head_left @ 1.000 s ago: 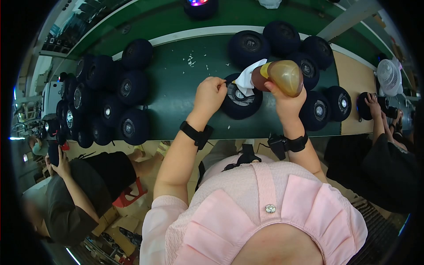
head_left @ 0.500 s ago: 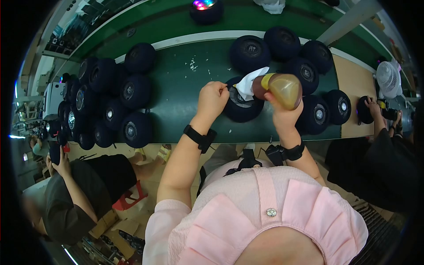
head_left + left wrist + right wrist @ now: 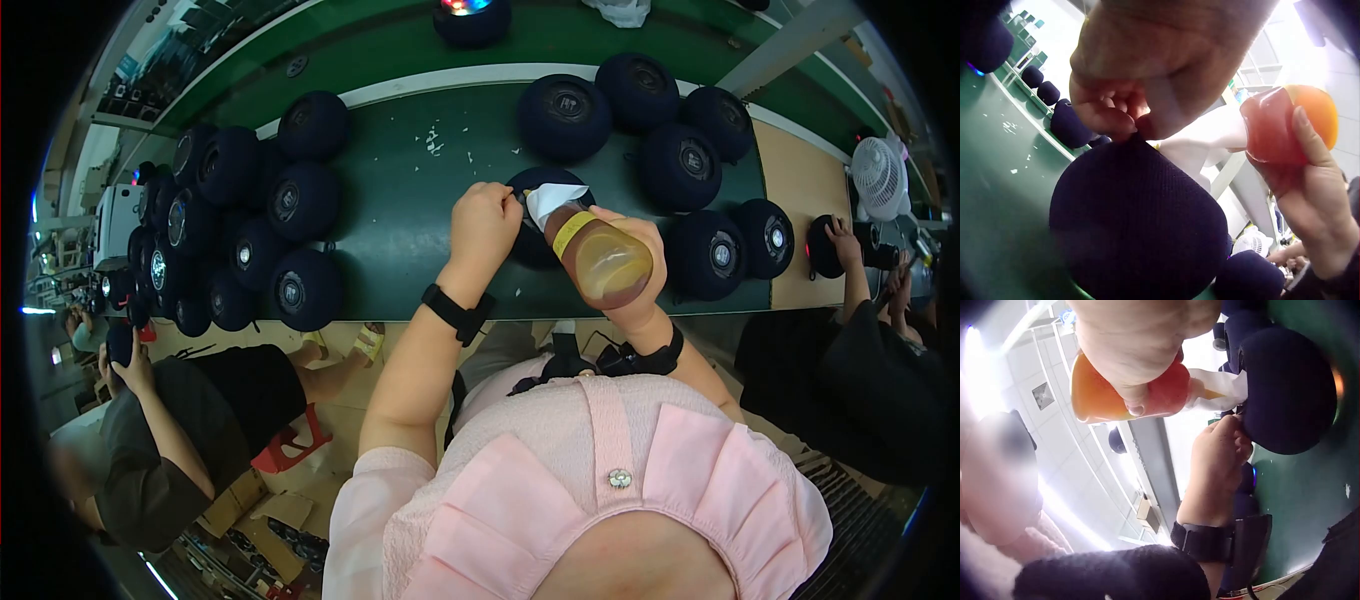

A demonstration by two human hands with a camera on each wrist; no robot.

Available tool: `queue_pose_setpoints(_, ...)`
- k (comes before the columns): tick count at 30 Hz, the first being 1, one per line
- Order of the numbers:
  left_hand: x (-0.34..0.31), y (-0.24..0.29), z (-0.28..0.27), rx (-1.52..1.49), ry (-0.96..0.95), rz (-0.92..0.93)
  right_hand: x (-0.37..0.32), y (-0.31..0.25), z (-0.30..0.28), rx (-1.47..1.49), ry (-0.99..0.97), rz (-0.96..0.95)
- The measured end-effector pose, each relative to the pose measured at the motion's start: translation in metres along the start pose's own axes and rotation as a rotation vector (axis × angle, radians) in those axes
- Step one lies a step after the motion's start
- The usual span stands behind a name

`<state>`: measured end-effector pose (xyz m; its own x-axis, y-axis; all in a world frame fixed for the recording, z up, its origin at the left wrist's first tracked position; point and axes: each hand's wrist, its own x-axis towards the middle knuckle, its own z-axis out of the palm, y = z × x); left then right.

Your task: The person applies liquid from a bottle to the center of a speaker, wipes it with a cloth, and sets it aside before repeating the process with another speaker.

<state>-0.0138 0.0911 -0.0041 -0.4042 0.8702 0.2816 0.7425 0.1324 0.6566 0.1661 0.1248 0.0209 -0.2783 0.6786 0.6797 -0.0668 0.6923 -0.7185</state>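
Note:
My left hand (image 3: 482, 225) pinches the cloth edge of a round, dark navy knit-covered speaker (image 3: 1141, 225) on the green table. In the left wrist view, the knit is drawn up to a peak under the fingertips. The right hand (image 3: 645, 250) grips a squeeze bottle (image 3: 604, 268) of amber-brown liquid with a yellow band, tilted with its nozzle end toward the speaker. White tissue (image 3: 555, 199) wraps the nozzle, its tip close to the pinched edge. In the head view, bottle and tissue overlap most of the speaker's top face.
Several similar speakers (image 3: 568, 112) stand at the back and right, and a larger group (image 3: 303, 288) at the left. Behind the table's pale rim, a speaker with coloured lights (image 3: 470, 25) sits near a plastic bag (image 3: 622, 10). People work at both sides; a white fan (image 3: 880, 178) stands right.
The bottle has swung so that its base points down toward my body, and it has come left over the speaker. The left hand keeps its pinch in nearly the same place.

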Motion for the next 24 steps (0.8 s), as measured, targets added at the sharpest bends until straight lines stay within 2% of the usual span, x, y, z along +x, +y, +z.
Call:
queue_pose_setpoints(2,0.0,0.0,0.0,-0.012,-0.001,-0.011,-0.005,0.002,-0.001,0.014,0.009,-0.019)
queue_pose_setpoints(4,0.001,0.0,0.001,-0.027,0.011,-0.019,-0.007,0.001,-0.003,0.028,0.035,0.148)
queue_pose_setpoints(8,0.0,-0.001,0.002,-0.01,0.003,-0.01,-0.01,-0.004,-0.009,0.019,0.042,0.226)
queue_pose_setpoints(10,-0.001,0.0,0.002,-0.005,-0.001,-0.007,-0.019,0.002,-0.009,0.139,0.13,0.349)
queue_pose_setpoints(15,-0.002,0.0,0.003,-0.017,0.001,-0.049,-0.021,0.005,-0.012,0.176,0.176,0.419)
queue_pose_setpoints(20,-0.002,0.001,0.002,-0.025,0.005,-0.013,-0.023,0.008,-0.009,0.19,0.236,0.443)
queue_pose_setpoints(24,-0.002,0.002,0.0,-0.046,-0.024,-0.052,-0.024,0.014,-0.013,0.325,0.325,0.549)
